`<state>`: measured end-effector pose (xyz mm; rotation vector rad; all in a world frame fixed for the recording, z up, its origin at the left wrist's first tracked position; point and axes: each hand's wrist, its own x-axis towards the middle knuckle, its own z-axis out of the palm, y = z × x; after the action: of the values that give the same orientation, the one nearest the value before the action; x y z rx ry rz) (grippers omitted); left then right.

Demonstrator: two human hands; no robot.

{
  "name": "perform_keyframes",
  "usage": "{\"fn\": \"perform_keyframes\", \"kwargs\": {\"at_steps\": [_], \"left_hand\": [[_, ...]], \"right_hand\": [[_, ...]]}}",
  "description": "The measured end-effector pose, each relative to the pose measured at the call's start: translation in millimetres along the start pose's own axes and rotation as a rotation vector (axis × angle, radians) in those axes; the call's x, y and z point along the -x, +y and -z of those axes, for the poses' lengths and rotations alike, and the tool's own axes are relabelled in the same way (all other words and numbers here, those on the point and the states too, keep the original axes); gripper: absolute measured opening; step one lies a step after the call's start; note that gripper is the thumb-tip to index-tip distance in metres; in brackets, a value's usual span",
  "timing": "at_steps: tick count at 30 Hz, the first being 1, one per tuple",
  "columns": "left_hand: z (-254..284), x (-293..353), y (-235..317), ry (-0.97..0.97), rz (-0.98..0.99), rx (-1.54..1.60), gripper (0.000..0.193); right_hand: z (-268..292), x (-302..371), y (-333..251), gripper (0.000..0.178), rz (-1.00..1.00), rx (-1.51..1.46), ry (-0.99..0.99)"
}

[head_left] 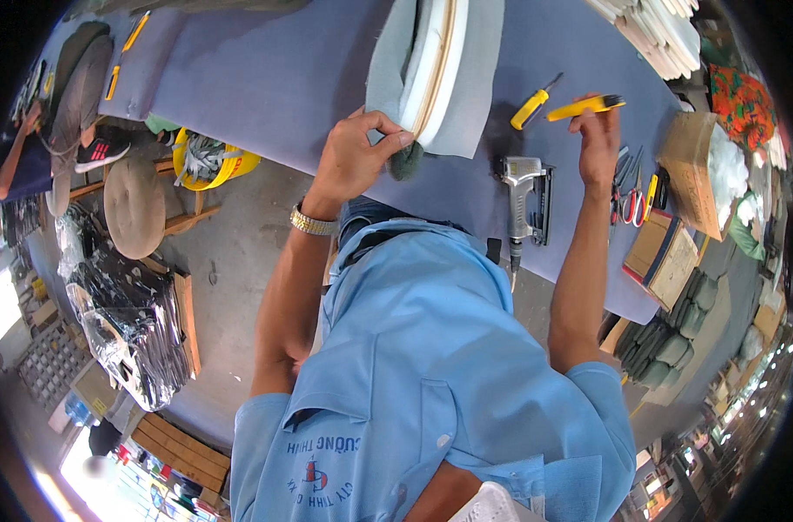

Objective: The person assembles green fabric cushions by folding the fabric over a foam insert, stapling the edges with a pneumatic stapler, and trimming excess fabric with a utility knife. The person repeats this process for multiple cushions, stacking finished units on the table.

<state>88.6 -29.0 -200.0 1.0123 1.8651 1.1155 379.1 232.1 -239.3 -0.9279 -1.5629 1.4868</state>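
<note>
Head view, left hand pinching cushion edge (table rim), right hand gripping yellow knife, stapler between.

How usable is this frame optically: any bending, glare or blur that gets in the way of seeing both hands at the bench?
Head view: strong fisheye bending, the table edge curving, corners vignetted black; daylight blows out the lower left; left hand on the grey padded piece and right hand holding the yellow-handled tool are sharp, evenly lit, with only soft shadows.

A pneumatic staple gun lies on the grey-covered table, near a yellow-handled screwdriver. Scissors lie beside a cardboard box. A yellow bucket stands below.
</note>
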Motion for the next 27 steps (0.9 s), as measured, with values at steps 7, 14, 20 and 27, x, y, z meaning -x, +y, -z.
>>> {"fn": "perform_keyframes", "kwargs": {"at_steps": [7,14,20,27], "left_hand": [[-12,-4,12,0.010,-0.106,-0.111,0.023],[-20,-4,15,0.002,-0.111,-0.099,0.023],[-17,0,19,0.014,-0.019,-0.067,0.018],[-21,-5,24,0.028,-0.209,-0.238,0.017]], "right_hand": [[-101,32,-65,0.035,-0.108,-0.646,0.037],[-164,42,-62,0.045,-0.108,-0.330,0.114],[-179,39,-56,0.046,-0.087,-0.260,0.120],[-179,41,-57,0.044,-0.101,-0.240,0.183]]}}
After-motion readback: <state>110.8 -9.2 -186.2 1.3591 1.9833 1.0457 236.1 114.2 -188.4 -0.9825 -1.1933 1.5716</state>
